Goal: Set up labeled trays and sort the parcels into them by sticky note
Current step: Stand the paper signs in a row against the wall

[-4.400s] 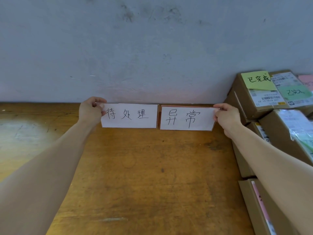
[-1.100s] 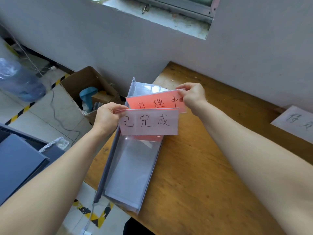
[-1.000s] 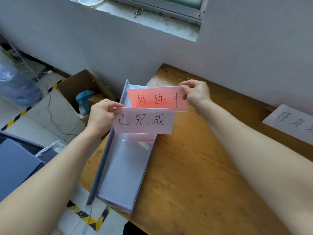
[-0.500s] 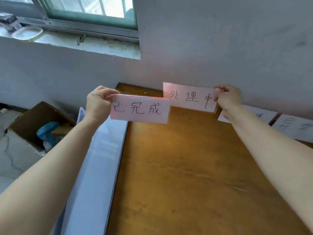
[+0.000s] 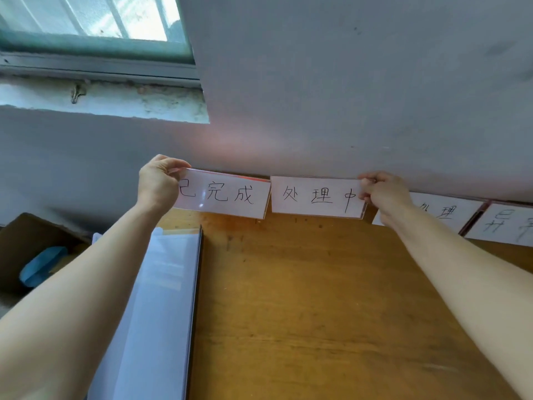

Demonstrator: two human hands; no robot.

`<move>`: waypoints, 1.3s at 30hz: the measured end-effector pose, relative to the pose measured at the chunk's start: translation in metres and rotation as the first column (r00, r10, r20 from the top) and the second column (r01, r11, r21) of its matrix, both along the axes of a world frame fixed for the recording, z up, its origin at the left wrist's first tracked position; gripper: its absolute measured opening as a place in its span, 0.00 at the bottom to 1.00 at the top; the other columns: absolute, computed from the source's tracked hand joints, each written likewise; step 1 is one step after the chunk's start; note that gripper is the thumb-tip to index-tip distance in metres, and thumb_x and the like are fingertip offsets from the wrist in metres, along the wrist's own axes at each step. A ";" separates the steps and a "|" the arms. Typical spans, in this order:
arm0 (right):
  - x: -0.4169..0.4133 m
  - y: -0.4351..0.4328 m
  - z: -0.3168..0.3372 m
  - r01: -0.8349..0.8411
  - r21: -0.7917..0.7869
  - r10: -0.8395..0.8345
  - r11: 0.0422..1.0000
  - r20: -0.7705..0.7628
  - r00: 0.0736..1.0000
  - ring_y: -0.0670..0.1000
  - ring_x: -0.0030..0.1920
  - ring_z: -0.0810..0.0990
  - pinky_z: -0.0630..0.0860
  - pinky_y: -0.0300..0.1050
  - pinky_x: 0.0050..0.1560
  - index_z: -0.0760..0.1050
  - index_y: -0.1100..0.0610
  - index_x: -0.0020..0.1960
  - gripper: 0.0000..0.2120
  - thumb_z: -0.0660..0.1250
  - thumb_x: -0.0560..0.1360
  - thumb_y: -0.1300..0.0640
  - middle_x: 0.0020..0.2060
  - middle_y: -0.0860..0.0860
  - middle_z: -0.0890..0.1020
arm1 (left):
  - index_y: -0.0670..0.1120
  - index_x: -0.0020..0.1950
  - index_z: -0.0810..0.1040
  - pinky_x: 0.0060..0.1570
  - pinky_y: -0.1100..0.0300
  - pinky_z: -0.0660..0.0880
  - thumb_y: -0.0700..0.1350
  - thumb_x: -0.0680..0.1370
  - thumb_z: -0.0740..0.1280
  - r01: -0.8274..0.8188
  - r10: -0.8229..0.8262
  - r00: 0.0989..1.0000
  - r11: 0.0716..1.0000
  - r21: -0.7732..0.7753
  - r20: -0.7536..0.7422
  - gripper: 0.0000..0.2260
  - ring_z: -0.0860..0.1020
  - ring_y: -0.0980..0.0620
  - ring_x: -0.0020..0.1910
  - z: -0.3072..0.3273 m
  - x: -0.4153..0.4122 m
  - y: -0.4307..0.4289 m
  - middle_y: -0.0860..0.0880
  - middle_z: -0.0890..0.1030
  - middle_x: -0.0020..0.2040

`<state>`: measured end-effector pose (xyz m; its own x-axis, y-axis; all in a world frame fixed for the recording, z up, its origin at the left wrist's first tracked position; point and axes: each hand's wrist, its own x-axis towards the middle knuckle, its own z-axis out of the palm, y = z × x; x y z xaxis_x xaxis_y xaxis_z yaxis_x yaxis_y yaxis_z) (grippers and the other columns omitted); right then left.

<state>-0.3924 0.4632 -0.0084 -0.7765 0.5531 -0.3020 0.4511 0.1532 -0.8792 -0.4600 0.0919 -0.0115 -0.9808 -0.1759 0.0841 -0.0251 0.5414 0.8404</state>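
Holding two signs at once, I see a few ways this can go wrong. My left hand (image 5: 157,183) pinches the left end of a white paper sign in a clear plastic stand with a red back (image 5: 222,196). My right hand (image 5: 385,194) pinches the right end of a second white paper sign in a clear stand (image 5: 315,197). Both signs are at the back of the brown wooden table (image 5: 317,298), close to the grey wall (image 5: 346,96), with their inner ends almost touching.

I cannot tell if their bottoms sit flat yet. If I let go too soon, I think one may tip over. The left one looks a bit crooked, so it may bump the other. My right hand is just beside a third white sign (image 5: 444,210) and may knock it. The pile of clear plastic trays (image 5: 161,298) lies under my left arm at the table's left side, and a bump may push it off.
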 end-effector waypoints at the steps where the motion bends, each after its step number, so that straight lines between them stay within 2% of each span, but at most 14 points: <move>1: -0.002 0.001 -0.003 0.001 -0.005 -0.001 1.000 0.009 1.000 0.48 0.34 0.73 0.71 0.37 0.35 0.77 0.55 0.48 0.09 0.60 0.79 0.65 0.33 0.52 0.75 | 0.42 0.48 0.82 0.39 0.80 0.68 0.29 0.76 0.61 0.005 -0.004 1.000 1.000 -0.017 0.018 0.13 0.76 0.57 0.46 -0.005 -0.005 0.000 0.58 0.75 0.42; 6: -0.010 0.003 -0.021 -0.011 -0.006 0.011 1.000 0.056 0.998 0.47 0.35 0.75 0.73 0.32 0.31 0.78 0.53 0.46 0.09 0.61 0.79 0.64 0.36 0.52 0.77 | 0.42 0.49 0.81 0.36 0.81 0.69 0.26 0.75 0.59 -0.029 0.033 0.998 0.998 -0.056 0.061 0.16 0.76 0.54 0.47 -0.031 -0.020 -0.006 0.51 0.76 0.48; 11: -0.012 0.000 -0.034 -0.018 -0.044 0.022 0.999 0.087 0.996 0.48 0.37 0.76 0.75 0.39 0.39 0.79 0.56 0.50 0.09 0.61 0.79 0.64 0.39 0.54 0.78 | 0.42 0.49 0.81 0.49 0.66 0.71 0.28 0.76 0.60 -0.054 0.055 0.995 0.998 -0.010 0.087 0.13 0.77 0.53 0.50 -0.046 -0.023 -0.012 0.50 0.76 0.51; 15: -0.012 -0.003 -0.032 -0.021 -0.013 0.022 1.000 0.095 0.995 0.48 0.36 0.75 0.74 0.36 0.35 0.79 0.57 0.52 0.10 0.62 0.77 0.67 0.43 0.56 0.79 | 0.44 0.47 0.80 0.45 0.72 0.71 0.29 0.77 0.60 -0.037 0.036 0.995 0.999 0.005 0.089 0.13 0.77 0.54 0.51 -0.046 -0.029 -0.013 0.51 0.75 0.52; 17: -0.012 -0.007 -0.029 -0.042 0.095 0.033 0.995 0.090 0.995 0.50 0.37 0.76 0.74 0.39 0.37 0.78 0.56 0.53 0.09 0.62 0.77 0.65 0.49 0.57 0.79 | 0.45 0.49 0.80 0.48 0.71 0.70 0.29 0.77 0.59 -0.023 0.026 0.994 0.999 -0.028 0.102 0.14 0.76 0.53 0.54 -0.045 -0.031 -0.013 0.50 0.75 0.54; 18: -0.011 -0.009 -0.028 -0.078 0.237 0.055 0.968 0.104 0.993 0.52 0.40 0.76 0.74 0.42 0.40 0.77 0.57 0.54 0.08 0.63 0.77 0.63 0.52 0.57 0.79 | 0.44 0.51 0.80 0.52 0.69 0.70 0.30 0.78 0.59 -0.016 0.024 0.995 0.996 -0.087 0.096 0.14 0.75 0.52 0.56 -0.046 -0.031 -0.013 0.49 0.75 0.56; 19: -0.011 -0.011 -0.027 -0.132 0.411 0.082 0.902 0.137 0.987 0.55 0.45 0.76 0.73 0.44 0.44 0.77 0.57 0.56 0.09 0.63 0.77 0.61 0.55 0.58 0.77 | 0.44 0.55 0.80 0.57 0.64 0.69 0.32 0.78 0.59 -0.012 0.027 0.997 0.981 -0.193 0.075 0.13 0.73 0.49 0.60 -0.046 -0.030 -0.011 0.47 0.74 0.59; 21: -0.011 -0.018 -0.027 -0.219 0.673 0.134 0.706 0.176 0.975 0.61 0.57 0.72 0.69 0.48 0.54 0.76 0.59 0.60 0.13 0.63 0.77 0.59 0.59 0.61 0.72 | 0.44 0.63 0.77 0.65 0.54 0.63 0.36 0.78 0.62 0.023 -0.032 0.999 0.889 -0.457 -0.013 0.14 0.66 0.44 0.65 -0.044 -0.024 -0.002 0.44 0.73 0.63; 24: -0.013 -0.033 -0.026 -0.325 0.782 0.294 0.531 0.190 0.937 0.61 0.62 0.67 0.64 0.50 0.59 0.76 0.59 0.61 0.14 0.63 0.77 0.58 0.60 0.61 0.73 | 0.40 0.64 0.75 0.65 0.47 0.62 0.36 0.77 0.65 0.118 -0.237 0.964 0.789 -0.603 -0.121 0.15 0.68 0.39 0.63 -0.040 -0.014 0.022 0.40 0.75 0.62; 28: -0.015 -0.043 -0.025 -0.501 0.792 0.470 0.348 0.316 0.825 0.58 0.62 0.68 0.63 0.48 0.57 0.74 0.60 0.63 0.15 0.59 0.80 0.57 0.61 0.57 0.76 | 0.39 0.64 0.75 0.63 0.49 0.65 0.34 0.76 0.66 0.231 -0.362 0.928 0.739 -0.633 -0.084 0.16 0.71 0.39 0.61 -0.037 -0.007 0.040 0.39 0.76 0.61; 32: -0.021 -0.042 -0.025 -0.584 0.733 0.531 0.348 0.360 0.767 0.59 0.59 0.72 0.67 0.48 0.54 0.73 0.60 0.65 0.15 0.58 0.80 0.60 0.60 0.58 0.77 | 0.40 0.65 0.75 0.58 0.50 0.69 0.34 0.76 0.65 0.290 -0.377 0.926 0.741 -0.605 -0.018 0.16 0.71 0.41 0.60 -0.036 -0.009 0.045 0.40 0.76 0.61; 39: -0.029 -0.041 -0.036 -0.565 0.726 0.495 0.392 0.352 0.795 0.58 0.52 0.77 0.72 0.46 0.46 0.77 0.59 0.59 0.15 0.59 0.77 0.70 0.51 0.57 0.81 | 0.41 0.65 0.75 0.57 0.51 0.71 0.34 0.77 0.64 0.318 -0.369 0.928 0.723 -0.613 0.045 0.16 0.72 0.43 0.59 -0.033 -0.017 0.044 0.41 0.76 0.60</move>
